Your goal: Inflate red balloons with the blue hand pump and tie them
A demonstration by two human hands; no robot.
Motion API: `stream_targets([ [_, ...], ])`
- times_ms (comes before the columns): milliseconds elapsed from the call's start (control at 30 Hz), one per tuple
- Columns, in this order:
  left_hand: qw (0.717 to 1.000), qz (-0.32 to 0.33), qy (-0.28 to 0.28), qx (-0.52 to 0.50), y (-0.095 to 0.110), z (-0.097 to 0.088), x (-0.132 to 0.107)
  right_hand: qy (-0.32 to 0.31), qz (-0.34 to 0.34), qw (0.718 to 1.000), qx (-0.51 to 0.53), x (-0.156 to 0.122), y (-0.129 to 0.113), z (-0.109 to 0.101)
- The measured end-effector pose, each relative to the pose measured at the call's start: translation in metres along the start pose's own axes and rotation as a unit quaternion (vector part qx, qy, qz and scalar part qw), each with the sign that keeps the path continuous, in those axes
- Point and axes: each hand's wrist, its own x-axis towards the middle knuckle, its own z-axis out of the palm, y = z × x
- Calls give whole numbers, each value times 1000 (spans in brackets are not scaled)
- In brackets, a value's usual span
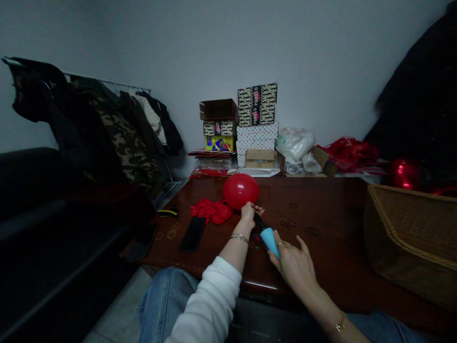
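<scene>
Two hands engaged: your right hand (294,264) wraps the blue pump (270,239); just beyond, your left hand (248,212) pinches the red balloon (241,190) onto its nozzle. Loosened fingers would likely let air escape.

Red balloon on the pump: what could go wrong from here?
1. The left hand only pinches the red balloon at its neck on the blue pump; a loose pinch could let it slip off and deflate.
2. The right hand holds the pump low; it may twist.
3. Overfilling could burst it.
</scene>
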Motion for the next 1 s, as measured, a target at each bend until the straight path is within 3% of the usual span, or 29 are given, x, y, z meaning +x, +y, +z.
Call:
stream_targets([
  [167,998,27,-39,42,4,-5,6,3,-1,1000,5,-7,2,-2],
  [467,989,46,-35,135,12,-10,7,0,2,1000,-1,-12,8,1],
  [667,978,59,-20,199,22,-23,15,-7,20,999,-25,-16,30,13],
  [1000,960,37,-54,271,15,-32,1,-15,86,989,-122,-1,77,42],
])
